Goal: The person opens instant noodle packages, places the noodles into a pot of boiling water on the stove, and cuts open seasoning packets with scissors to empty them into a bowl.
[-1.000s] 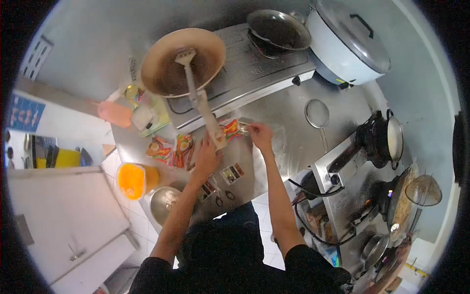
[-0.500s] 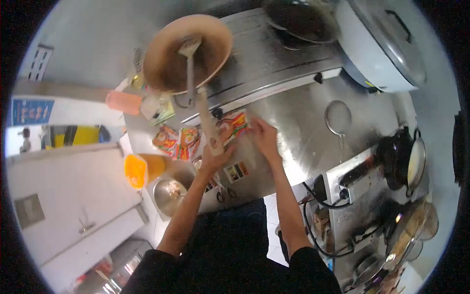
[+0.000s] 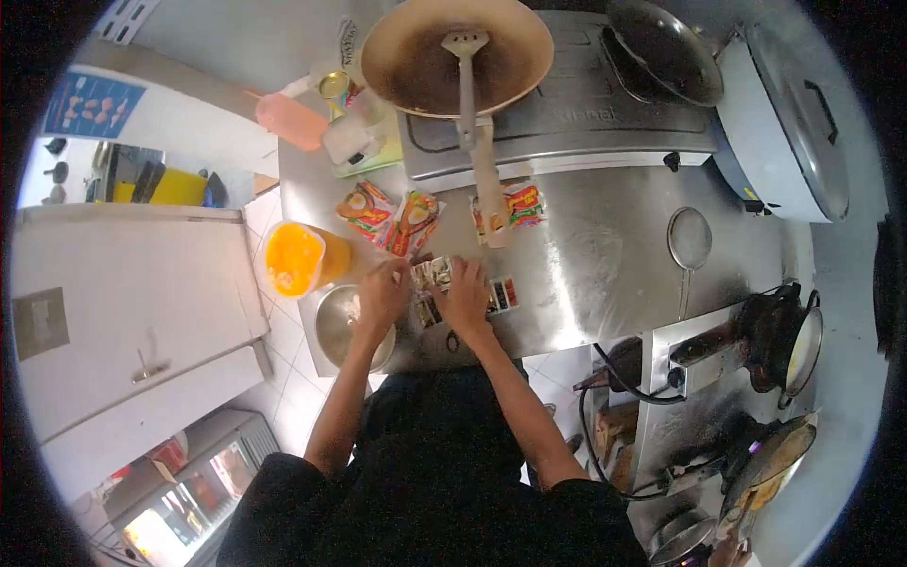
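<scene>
My left hand (image 3: 381,299) is at the left end of a small clear and brown packet (image 3: 434,273), its fingers closed at the packet's edge. My right hand (image 3: 464,299) lies over the packet's right side, fingers spread and touching it. Dark-labelled sachets (image 3: 504,294) lie beside and partly under my right hand. Scissors (image 3: 453,341) are mostly hidden below it. Two red and white noodle packets (image 3: 413,221) lie above my hands, and another colourful packet (image 3: 524,203) rests behind the wok's handle.
A wok (image 3: 416,66) with a spatula (image 3: 466,80) sits on the stove (image 3: 586,132). An orange-filled container (image 3: 296,260) and metal bowl (image 3: 333,331) stand left. A strainer (image 3: 690,238) lies right, near a large pot (image 3: 770,142).
Both hands have moved from the packet behind the wok's handle down to the small packet near the counter's front edge. The view has shifted, and the noodle packets now show more fully.
</scene>
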